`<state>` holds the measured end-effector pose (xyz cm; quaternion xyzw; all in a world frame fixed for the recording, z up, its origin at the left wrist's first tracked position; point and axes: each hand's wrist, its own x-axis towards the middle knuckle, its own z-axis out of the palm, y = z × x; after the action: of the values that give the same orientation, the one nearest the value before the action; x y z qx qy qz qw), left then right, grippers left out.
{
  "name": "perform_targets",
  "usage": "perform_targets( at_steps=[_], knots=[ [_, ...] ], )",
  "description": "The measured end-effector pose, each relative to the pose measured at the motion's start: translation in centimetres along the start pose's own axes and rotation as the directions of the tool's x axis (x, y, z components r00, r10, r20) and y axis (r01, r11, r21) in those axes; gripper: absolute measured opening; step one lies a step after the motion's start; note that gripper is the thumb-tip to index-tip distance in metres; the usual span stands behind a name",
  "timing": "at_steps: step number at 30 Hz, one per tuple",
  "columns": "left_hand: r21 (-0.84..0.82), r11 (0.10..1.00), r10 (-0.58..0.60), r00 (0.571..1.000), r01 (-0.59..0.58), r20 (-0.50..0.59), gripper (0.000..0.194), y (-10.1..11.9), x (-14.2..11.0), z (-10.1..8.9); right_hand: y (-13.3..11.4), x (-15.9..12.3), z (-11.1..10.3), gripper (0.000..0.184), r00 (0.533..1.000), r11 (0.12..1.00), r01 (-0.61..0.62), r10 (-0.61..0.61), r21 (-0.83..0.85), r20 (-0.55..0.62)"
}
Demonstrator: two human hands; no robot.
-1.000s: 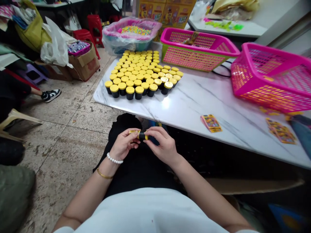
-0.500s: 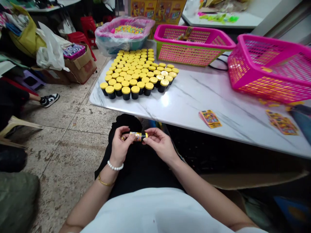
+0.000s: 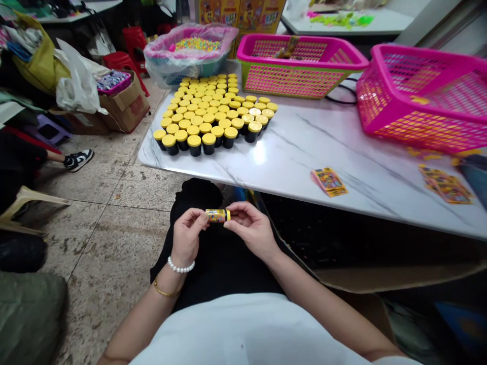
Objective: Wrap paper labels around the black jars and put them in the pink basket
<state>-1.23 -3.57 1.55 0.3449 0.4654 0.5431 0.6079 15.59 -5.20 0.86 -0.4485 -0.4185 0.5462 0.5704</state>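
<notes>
Head view, two hands (image 3: 186,237), one held container (image 3: 217,216)

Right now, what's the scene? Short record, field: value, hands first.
left hand: thumb and fingers on one end of a small cylindrical tub with a printed yellow wrap
right hand: thumb and fingertips at the tub's yellow end
tub pose: on its side, above the lap
work surface: white marbled table
on table, left: rows of black round tubs with yellow lids
on table, right: two piles of colourful printed slips
behind: pink-and-green plastic basket, beside a bright pink plastic basket
</notes>
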Motion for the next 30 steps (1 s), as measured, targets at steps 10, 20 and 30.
perform_targets(
  at_steps=[10,20,30],
  knots=[
    [0.224,0.971,-0.136,0.961,0.081,0.240,0.032,-0.2,1.1,-0.6,-0.5,0.1,-1.2,0.022,0.974,0.912,0.226,-0.200,-0.342,0.111],
    [0.367,0.921,-0.315,0.806,0.132,0.502,0.041,-3.4,6.3,8.4,-0.3,1.1,-7.8,0.038,0.978,0.980,-0.131,0.103,-0.150,-0.182],
    [0.534,0.834,-0.322,0.910,0.140,0.263,0.040,-9.7,6.2,7.5,3.6,-0.3,-7.8,0.033,0.958,0.912,-0.149,0.037,-0.381,-0.285]
  ],
)
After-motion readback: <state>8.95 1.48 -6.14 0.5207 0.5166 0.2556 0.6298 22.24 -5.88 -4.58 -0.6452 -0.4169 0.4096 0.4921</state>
